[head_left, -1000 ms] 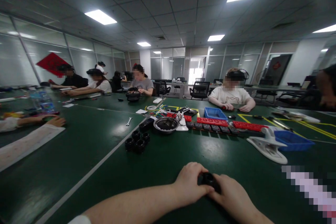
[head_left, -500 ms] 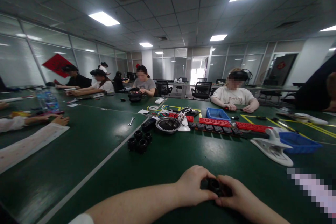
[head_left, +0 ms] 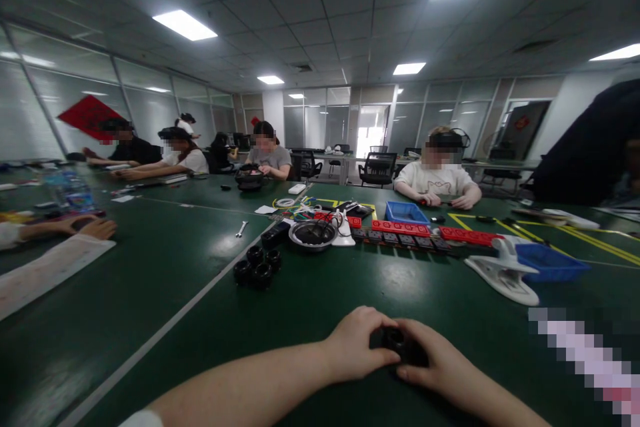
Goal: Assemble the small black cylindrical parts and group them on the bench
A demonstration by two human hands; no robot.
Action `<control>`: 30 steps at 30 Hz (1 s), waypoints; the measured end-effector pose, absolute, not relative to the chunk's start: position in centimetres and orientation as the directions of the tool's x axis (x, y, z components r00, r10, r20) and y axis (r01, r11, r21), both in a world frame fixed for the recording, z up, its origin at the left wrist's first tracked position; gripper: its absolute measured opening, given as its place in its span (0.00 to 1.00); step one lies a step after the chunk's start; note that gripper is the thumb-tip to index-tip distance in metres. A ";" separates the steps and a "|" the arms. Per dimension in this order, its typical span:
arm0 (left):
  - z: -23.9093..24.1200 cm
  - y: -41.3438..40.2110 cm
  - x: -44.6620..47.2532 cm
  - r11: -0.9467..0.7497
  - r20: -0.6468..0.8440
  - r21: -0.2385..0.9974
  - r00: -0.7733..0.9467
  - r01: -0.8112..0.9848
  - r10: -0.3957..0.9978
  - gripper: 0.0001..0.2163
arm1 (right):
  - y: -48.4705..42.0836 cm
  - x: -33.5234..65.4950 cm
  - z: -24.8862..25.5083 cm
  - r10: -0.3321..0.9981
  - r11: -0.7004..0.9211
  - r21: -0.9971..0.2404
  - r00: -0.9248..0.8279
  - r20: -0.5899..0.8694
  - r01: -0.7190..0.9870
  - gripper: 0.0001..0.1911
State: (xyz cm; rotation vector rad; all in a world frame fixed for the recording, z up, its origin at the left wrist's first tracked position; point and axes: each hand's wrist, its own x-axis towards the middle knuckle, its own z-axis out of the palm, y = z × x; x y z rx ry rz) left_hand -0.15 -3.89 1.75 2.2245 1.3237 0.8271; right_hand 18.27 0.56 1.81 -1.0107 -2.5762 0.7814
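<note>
Near the table's front edge, my left hand [head_left: 353, 345] and my right hand [head_left: 433, 361] are closed around a black round part [head_left: 396, 340] with a hole in its top. My left thumb and fingers grip it from the left, and my right fingers close on its other side. Much of the part is hidden by my fingers and shadow. Further forward and left, several black ring-shaped pieces [head_left: 257, 267] of a similar look stand in a tight cluster on the green table [head_left: 320, 307].
Beyond the cluster lie a metal bowl [head_left: 314, 235], a wrench [head_left: 241, 229] and a row of red and black strips [head_left: 407, 229]. A white clamp-like stand [head_left: 503, 278] and a blue tray [head_left: 550, 262] are at right. Other people sit around the table; a co-worker's hands [head_left: 95, 227] are at left.
The whole scene has shifted left in view as my head turned slightly right. The hole of the black part now faces more upward; both hands keep their hold.
</note>
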 end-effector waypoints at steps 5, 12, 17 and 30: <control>1.6 -3.8 -0.1 -0.443 0.273 0.648 0.355 0.619 0.894 0.17 | 0.8 18.4 1.7 0.683 0.590 -0.593 -0.731 0.004 0.548 0.09; 0.9 -3.8 0.5 -0.343 0.247 0.678 0.238 0.650 0.939 0.17 | -0.3 16.9 0.9 0.809 0.564 -0.406 -0.581 0.095 0.719 0.11; 1.3 -3.9 0.5 -0.344 0.237 0.690 0.250 0.637 0.939 0.16 | -0.7 17.0 1.6 0.791 0.599 -0.344 -0.602 0.112 0.723 0.16; 1.5 -3.7 1.0 -0.343 0.223 0.712 0.266 0.612 0.938 0.10 | 0.5 18.0 1.0 0.792 0.553 -0.477 -0.608 0.049 0.683 0.16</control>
